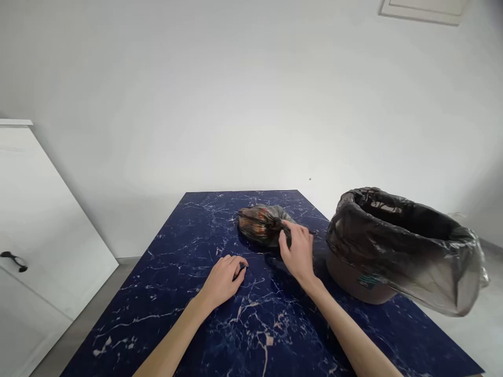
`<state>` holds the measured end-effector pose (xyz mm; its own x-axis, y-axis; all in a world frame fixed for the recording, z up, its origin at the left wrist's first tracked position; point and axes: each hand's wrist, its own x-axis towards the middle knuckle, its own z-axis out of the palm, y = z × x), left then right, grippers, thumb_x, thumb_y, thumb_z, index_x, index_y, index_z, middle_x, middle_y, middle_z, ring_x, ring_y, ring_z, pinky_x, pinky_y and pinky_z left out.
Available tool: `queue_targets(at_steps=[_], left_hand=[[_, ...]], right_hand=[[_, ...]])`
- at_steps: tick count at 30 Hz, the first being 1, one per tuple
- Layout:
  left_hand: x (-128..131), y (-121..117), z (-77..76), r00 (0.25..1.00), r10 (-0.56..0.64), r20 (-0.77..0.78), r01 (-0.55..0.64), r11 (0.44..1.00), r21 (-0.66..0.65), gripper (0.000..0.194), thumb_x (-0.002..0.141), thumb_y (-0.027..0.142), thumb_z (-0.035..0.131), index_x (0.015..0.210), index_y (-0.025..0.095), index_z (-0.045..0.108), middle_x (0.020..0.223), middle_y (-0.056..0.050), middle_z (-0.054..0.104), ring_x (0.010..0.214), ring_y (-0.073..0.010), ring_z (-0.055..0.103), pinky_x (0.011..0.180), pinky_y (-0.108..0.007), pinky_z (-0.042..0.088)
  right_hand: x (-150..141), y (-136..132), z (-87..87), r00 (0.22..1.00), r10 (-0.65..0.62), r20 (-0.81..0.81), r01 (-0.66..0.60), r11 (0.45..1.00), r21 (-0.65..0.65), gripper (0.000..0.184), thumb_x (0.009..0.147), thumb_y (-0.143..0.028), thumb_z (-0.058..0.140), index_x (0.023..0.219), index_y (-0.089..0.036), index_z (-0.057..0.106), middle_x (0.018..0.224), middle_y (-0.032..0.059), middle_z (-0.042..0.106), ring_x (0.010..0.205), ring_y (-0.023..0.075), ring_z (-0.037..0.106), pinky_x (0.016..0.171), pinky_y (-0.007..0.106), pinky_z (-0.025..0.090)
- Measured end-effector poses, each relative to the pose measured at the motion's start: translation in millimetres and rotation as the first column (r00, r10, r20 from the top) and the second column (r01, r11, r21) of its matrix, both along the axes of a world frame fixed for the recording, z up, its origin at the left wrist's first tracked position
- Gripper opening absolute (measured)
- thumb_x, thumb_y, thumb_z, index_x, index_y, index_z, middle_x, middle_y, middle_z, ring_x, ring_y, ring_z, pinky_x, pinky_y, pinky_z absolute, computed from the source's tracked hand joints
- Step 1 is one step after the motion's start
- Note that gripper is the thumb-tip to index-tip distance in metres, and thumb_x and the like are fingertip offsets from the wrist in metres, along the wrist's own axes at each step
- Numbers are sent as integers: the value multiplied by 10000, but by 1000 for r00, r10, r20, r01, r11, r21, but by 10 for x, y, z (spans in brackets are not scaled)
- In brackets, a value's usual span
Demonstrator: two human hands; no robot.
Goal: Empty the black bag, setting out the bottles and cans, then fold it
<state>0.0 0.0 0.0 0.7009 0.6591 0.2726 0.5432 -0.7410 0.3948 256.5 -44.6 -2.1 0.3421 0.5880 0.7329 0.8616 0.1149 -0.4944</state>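
A tied, see-through black garbage bag (255, 225) lies toward the far side of the blue marbled table (165, 283), with orange and brown contents showing through. The fingers of my right hand (298, 248) are closed on its gathered, knotted neck. Nearer to me, my left hand (226, 277) rests on the tabletop, its fingers curled toward the thumb. A small dark patch shows between that thumb and the fingertips; what it is I cannot make out.
At the table's right edge stands a brown bin (353, 277) lined with a black bag (393, 248), which overhangs its rim. A white cabinet (47, 225) with a black handle (14, 260) is on the left. Behind the table rises a pale wall (243, 104).
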Motion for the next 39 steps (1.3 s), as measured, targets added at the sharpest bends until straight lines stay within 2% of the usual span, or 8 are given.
queue_targets(at_steps=[3,7,13,22,25,28,32,39], left_hand=[[-1,-3,1,1000,-1,3,1,1000,8,236,1055,325,467,1128,235,673,771,-10,590,829,-243,609,848,-396,480],[-1,-8,6,1000,-3,8,3,1000,21,233,1057,307,462,1127,236,672,773,-7,589,827,-240,613,846,-398,488],[26,-21,-5,1000,-4,24,3,999,50,203,1052,290,473,1104,243,664,810,-12,617,829,-238,632,835,-403,501],[77,-52,-10,982,33,185,-65,984,167,224,1095,333,440,1252,253,578,1333,-110,592,1231,-280,609,1053,-468,500],[97,-82,12,982,25,189,-59,983,175,285,1111,365,426,1369,291,521,1499,-102,550,1383,-303,537,1168,-548,420],[113,-116,20,992,-3,125,-10,995,103,430,1121,410,401,1546,349,367,1588,-88,506,1427,-307,510,1185,-588,405],[115,-132,-14,997,-17,73,13,998,54,475,1111,452,413,1568,337,354,1497,-118,568,1363,-319,553,1119,-565,473],[129,-132,-11,996,-36,79,34,999,23,388,1116,417,393,1473,278,457,1111,-62,706,1079,-264,666,1039,-496,500]], right_hand=[[111,-82,37,1000,6,-26,-3,994,109,299,1052,-318,435,1246,-214,637,1258,143,670,1219,318,549,1058,501,409],[234,-93,-85,992,123,-21,-122,992,27,270,1026,-297,485,1221,-226,658,1195,123,705,1163,320,579,1028,502,430],[78,-119,-178,966,256,-24,-257,964,-68,250,1029,-334,555,1228,-256,685,1108,84,747,1101,312,597,981,492,449],[-175,-327,-6,859,483,-171,-500,862,-78,292,1098,-397,461,1052,-281,724,1000,45,735,1002,249,635,930,417,470],[-181,-335,29,864,451,-222,-461,887,8,294,1103,-375,431,1106,-290,712,1120,55,725,1108,253,626,995,423,464],[-144,-292,-1,912,339,-233,-359,932,-48,322,1087,-345,433,1322,-302,649,1300,85,666,1268,283,552,1067,464,440],[-104,-228,-93,941,325,-93,-337,926,-170,403,1038,-270,485,1430,-295,576,1368,90,652,1358,321,466,1122,527,378],[-144,-230,-95,955,294,38,-282,941,-187,293,955,-247,619,1245,-284,648,1061,73,706,1130,329,532,1010,518,405]])
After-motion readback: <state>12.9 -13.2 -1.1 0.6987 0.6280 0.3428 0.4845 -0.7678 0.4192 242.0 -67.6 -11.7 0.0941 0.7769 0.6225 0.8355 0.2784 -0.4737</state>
